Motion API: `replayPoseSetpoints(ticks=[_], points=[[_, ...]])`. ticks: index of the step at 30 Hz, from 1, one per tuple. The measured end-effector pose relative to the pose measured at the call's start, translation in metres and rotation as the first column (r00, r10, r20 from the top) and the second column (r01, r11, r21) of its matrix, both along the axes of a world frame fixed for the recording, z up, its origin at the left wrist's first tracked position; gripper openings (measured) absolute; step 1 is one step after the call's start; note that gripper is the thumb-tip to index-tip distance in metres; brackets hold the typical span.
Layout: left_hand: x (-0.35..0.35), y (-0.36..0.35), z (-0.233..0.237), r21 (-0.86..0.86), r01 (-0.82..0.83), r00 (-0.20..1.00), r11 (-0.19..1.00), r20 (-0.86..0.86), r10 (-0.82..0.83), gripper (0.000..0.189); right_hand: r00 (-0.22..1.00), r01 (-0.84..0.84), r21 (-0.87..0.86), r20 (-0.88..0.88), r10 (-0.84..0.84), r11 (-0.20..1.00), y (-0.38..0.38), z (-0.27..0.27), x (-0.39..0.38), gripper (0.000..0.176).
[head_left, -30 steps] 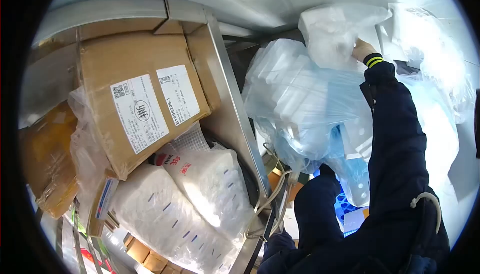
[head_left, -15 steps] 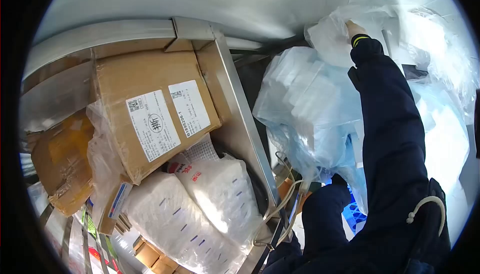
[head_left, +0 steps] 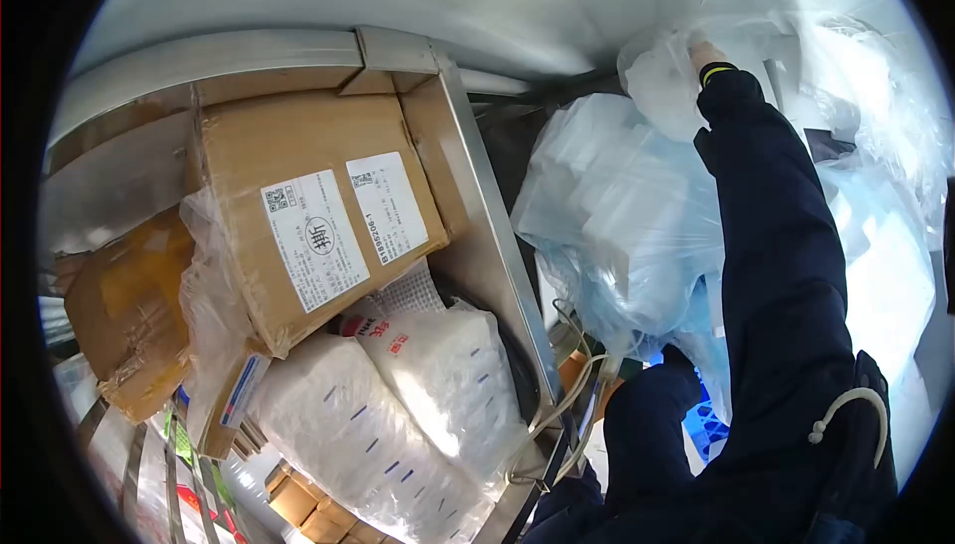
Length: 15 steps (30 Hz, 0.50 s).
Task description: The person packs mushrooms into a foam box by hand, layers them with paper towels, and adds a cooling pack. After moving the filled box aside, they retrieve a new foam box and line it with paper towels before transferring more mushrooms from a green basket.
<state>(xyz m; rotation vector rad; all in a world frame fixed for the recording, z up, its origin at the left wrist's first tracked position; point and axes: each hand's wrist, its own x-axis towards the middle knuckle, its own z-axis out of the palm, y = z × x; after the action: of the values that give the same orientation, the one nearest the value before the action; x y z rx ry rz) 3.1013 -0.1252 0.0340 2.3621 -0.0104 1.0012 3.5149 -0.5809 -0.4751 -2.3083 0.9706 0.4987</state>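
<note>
In the head view my right hand (head_left: 704, 51) reaches far forward at the upper right, its dark sleeve stretched across the right side. Its fingers are closed on a clear plastic bag (head_left: 657, 82), with film partly covering them. Just below this bag lies a large bluish plastic bag (head_left: 622, 206) that wraps white blocky pieces. More crumpled clear plastic (head_left: 856, 72) lies to the right of the hand. My left hand is out of view.
A metal-framed rack (head_left: 494, 216) on the left holds a labelled cardboard box (head_left: 234, 161), another taped box (head_left: 134, 310) and white plastic-wrapped packs (head_left: 338, 425). Pale cables (head_left: 572, 405) hang by its edge. A blue crate (head_left: 706, 430) shows near my leg.
The rack and boxes sit slightly farther right in view as the camera shifts. My right hand stays at the clear plastic bag, with its film slightly rearranged.
</note>
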Motion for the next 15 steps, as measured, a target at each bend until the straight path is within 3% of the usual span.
replayPoseSetpoints(ticks=[4,9,15], points=[[-0.003,0.003,0.003,-0.008,-0.005,1.000,1.000,-0.004,0.005,0.041,0.974,-0.210,-0.052,0.071,0.214,0.976,-0.003,0.009,-0.010,0.047],[-0.011,0.006,0.008,-0.028,-0.011,1.000,1.000,-0.005,0.011,0.041,0.850,-0.487,-0.138,0.154,0.505,0.862,-0.008,0.047,-0.030,0.046],[-0.025,0.012,0.017,-0.049,-0.006,1.000,0.999,0.010,0.007,0.041,0.697,-0.622,-0.211,0.290,0.656,0.754,-0.014,0.108,-0.077,0.045]])
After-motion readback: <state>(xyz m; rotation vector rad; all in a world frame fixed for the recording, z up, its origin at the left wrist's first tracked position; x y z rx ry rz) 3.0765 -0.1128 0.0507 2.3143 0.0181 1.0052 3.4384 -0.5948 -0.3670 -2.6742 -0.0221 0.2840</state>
